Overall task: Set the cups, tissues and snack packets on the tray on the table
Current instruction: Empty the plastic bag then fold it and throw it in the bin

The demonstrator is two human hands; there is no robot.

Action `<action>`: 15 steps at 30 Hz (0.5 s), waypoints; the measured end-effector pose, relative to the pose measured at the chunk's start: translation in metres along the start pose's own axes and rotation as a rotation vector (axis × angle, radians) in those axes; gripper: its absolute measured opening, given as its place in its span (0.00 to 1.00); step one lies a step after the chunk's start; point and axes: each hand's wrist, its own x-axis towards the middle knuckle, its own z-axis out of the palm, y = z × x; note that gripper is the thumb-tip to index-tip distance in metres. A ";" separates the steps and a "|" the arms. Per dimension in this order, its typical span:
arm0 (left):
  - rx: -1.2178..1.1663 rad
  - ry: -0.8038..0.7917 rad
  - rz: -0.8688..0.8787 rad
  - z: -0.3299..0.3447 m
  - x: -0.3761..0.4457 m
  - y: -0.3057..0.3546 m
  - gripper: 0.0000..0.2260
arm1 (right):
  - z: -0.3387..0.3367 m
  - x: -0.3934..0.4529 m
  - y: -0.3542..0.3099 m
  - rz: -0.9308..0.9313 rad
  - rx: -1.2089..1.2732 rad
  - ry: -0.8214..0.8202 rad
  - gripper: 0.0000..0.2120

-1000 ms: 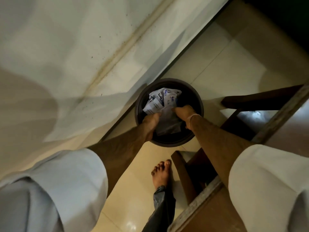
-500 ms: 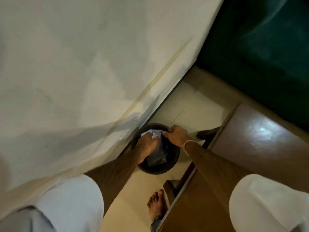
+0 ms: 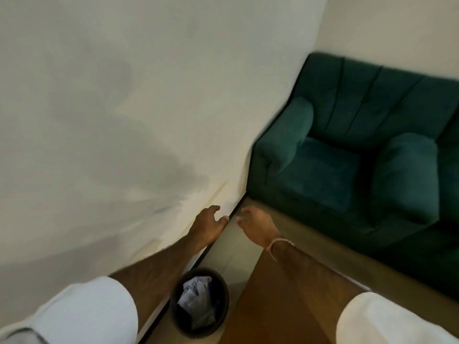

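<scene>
My left hand (image 3: 208,224) and my right hand (image 3: 255,225) hang in the air in front of me, fingers spread, both empty. They are above the floor strip between the white wall and the brown table (image 3: 285,301). Below them, near my left arm, a dark round bin (image 3: 178,316) stands on the floor with crumpled white packets and paper (image 3: 197,297) inside. No tray, cups or tissues are in view.
A white wall (image 3: 124,120) fills the left side. A dark green sofa (image 3: 347,170) stands at the right against the far wall. The wooden table's corner lies under my right forearm. Pale floor tiles (image 3: 236,252) run between wall and table.
Both hands have come up out of the bin and let go of the packets, which stay inside. My view has risen from the bin toward the sofa.
</scene>
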 end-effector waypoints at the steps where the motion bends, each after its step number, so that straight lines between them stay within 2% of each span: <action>1: -0.001 0.013 0.034 -0.007 -0.010 0.026 0.26 | -0.023 -0.014 -0.005 -0.015 0.016 0.026 0.22; 5: 0.028 0.076 0.172 -0.028 -0.052 0.121 0.25 | -0.115 -0.071 -0.019 -0.096 0.049 0.140 0.23; 9: 0.090 0.117 0.315 -0.041 -0.102 0.206 0.26 | -0.206 -0.129 -0.019 -0.160 -0.068 0.244 0.28; 15: 0.134 0.174 0.475 -0.037 -0.176 0.315 0.28 | -0.335 -0.222 0.014 -0.192 -0.158 0.418 0.32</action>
